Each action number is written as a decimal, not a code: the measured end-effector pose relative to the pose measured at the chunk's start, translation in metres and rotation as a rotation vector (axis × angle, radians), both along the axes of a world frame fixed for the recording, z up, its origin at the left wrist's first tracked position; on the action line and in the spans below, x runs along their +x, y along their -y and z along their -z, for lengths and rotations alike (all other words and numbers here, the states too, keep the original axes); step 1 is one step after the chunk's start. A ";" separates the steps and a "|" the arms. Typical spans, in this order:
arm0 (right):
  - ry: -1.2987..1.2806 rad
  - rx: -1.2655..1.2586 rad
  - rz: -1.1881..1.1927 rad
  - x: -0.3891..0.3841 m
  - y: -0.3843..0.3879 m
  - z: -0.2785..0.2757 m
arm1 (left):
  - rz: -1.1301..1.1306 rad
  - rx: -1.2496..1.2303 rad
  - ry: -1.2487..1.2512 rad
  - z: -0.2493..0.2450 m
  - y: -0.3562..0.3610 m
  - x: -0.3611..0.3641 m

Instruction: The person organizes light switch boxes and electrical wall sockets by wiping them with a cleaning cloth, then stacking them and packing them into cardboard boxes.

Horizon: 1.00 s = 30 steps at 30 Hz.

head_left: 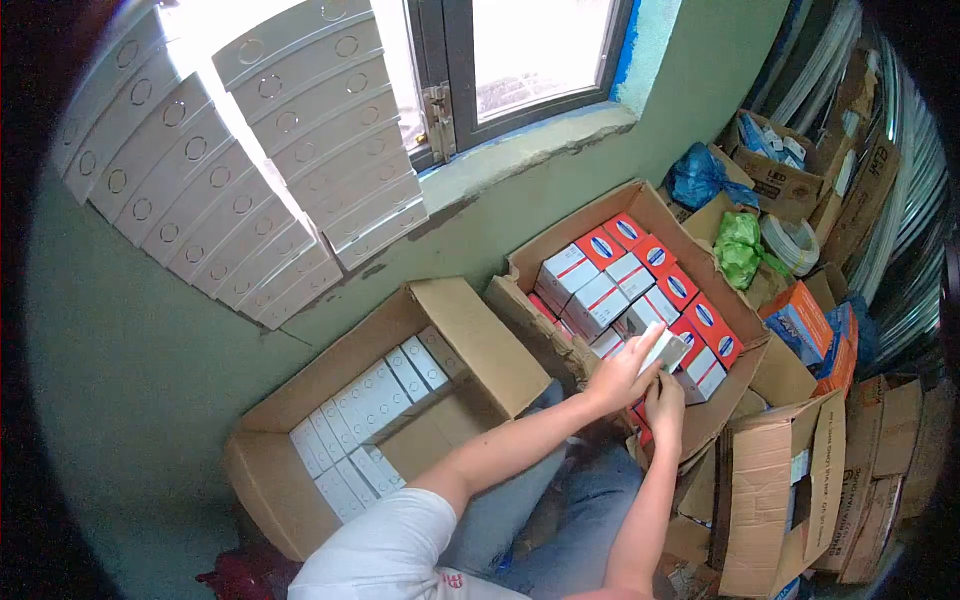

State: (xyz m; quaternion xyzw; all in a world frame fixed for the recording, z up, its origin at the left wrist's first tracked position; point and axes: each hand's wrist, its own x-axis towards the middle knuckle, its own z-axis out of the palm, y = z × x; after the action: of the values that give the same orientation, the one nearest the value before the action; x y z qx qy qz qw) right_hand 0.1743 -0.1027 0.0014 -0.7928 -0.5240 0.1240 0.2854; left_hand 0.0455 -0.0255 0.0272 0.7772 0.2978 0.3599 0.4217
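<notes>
A small, pale, flat-faced rectangular piece (pixel 667 349) is above the red-and-white cartons (pixel 676 291) in an open brown cardboard box (pixel 718 263). The left hand (pixel 620 377) grips it from the left, fingers extended along it; the right hand (pixel 664 402) pinches its lower edge. Nearer the person, on the left, a second open brown cardboard box (pixel 281 505) holds rows of white switch-like units (pixel 371 401) with circular marks. Beyond, stacked white panels (pixel 217 177) with similar circles stand against the green wall (pixel 131 330), beside a dark-framed window (pixel 461 75).
</notes>
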 end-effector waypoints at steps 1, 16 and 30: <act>0.015 -0.002 -0.028 0.000 0.000 0.000 | 0.003 -0.003 -0.005 0.001 0.001 -0.001; -0.726 0.191 0.010 -0.009 0.001 -0.001 | 0.080 -0.044 -0.028 0.009 0.001 0.005; -1.498 0.543 0.207 -0.007 -0.009 -0.002 | 0.182 -0.162 -0.022 0.017 -0.003 0.012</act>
State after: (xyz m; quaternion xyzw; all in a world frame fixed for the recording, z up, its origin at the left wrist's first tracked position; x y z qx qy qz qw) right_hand 0.1673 -0.0939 0.0031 -0.4463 -0.1290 0.4643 0.7541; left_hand 0.0574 -0.0227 0.0103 0.7684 0.2584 0.2864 0.5107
